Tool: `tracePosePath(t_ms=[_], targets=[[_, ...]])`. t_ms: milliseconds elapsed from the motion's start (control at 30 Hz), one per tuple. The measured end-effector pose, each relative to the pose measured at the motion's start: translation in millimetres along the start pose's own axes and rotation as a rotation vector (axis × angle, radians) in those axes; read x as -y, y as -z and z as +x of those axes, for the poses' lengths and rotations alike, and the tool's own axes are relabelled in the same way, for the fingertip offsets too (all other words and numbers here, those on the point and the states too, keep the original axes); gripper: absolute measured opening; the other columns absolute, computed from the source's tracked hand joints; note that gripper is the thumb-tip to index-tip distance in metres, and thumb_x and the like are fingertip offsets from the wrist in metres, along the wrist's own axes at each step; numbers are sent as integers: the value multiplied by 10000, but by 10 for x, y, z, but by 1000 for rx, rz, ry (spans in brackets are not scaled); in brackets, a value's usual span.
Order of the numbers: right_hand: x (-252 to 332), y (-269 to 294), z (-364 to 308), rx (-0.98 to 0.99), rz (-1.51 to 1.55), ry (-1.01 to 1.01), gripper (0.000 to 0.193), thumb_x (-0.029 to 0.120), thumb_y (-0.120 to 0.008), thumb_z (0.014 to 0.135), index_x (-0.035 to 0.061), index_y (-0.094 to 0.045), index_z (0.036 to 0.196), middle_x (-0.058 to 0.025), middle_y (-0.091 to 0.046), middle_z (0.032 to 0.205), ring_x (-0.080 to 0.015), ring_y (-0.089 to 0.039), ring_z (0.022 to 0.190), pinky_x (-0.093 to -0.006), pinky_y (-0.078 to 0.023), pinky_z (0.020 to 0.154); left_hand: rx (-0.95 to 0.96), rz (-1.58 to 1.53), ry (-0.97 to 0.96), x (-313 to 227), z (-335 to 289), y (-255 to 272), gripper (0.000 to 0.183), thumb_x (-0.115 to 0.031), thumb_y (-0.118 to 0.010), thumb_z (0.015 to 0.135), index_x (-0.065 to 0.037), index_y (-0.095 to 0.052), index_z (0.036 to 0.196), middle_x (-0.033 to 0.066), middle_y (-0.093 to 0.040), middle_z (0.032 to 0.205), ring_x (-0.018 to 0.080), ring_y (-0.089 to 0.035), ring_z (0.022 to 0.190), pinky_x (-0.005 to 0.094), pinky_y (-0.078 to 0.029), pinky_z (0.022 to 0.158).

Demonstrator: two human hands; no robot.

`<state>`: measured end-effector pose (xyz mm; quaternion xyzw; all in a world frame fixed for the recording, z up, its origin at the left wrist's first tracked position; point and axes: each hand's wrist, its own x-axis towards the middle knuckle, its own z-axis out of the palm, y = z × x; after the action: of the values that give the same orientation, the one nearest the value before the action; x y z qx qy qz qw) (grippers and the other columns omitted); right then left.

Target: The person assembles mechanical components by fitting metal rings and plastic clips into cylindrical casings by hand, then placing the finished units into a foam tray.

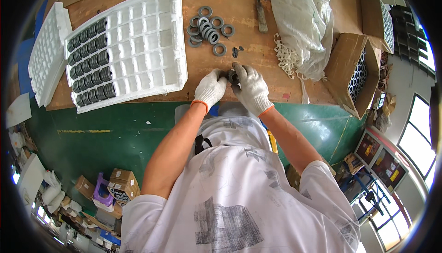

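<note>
Grey metal rings (233, 77) stand on edge between my two hands, close to the table's near edge. My left hand (211, 87), in a white knitted glove, closes its fingertips on their left side. The gloved right hand (252, 88) grips them from the right, fingers curled over the top. How many rings are held is hidden. Just beyond lies a loose pile of similar rings (205, 27), partly overlapping. To the left, a white foam tray (183, 52) has rows of pockets; rings (94, 59) stand packed in its left part, while its other pockets hold none.
Another white foam tray (46, 57) leans at the table's left end. A brush (261, 18) and a white woven sack (301, 18) lie on the far right side. Cardboard boxes (343, 64) of rings stand at the right edge. Small dark bits (236, 51) lie near my hands.
</note>
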<state>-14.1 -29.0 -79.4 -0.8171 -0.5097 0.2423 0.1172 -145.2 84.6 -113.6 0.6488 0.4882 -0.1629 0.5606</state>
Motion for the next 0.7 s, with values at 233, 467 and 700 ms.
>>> tracePosePath(t_ms=[233,467,700], targets=[[-67,-57,-6,8,-12,25,683,151,-822,797,80,-556,1422,-177,-670,1274,-382,-648,1188,-486,-534,1007,27,-17,-19,-14,-9,36,381,-362,-539,987,-148,-720,1244,175,-746,1239,406,-672,1205,506,-514,1027],[-23,97,6,-48,-24,43,728,260,-826,822,60,-535,1458,-174,-634,1389,-380,-563,1341,-515,-434,1147,-377,12,-45,-153,-93,78,344,-356,-601,1004,-122,-724,1224,167,-748,1235,394,-686,1190,503,-542,982],[261,-109,441,-121,269,-24,561,367,-615,951,67,-567,1422,-172,-558,1491,-344,-423,1485,-503,-315,1242,-714,52,-779,-697,86,65,278,-232,-722,948,-75,-724,1177,131,-744,1103,374,-687,1069,500,-503,1039]])
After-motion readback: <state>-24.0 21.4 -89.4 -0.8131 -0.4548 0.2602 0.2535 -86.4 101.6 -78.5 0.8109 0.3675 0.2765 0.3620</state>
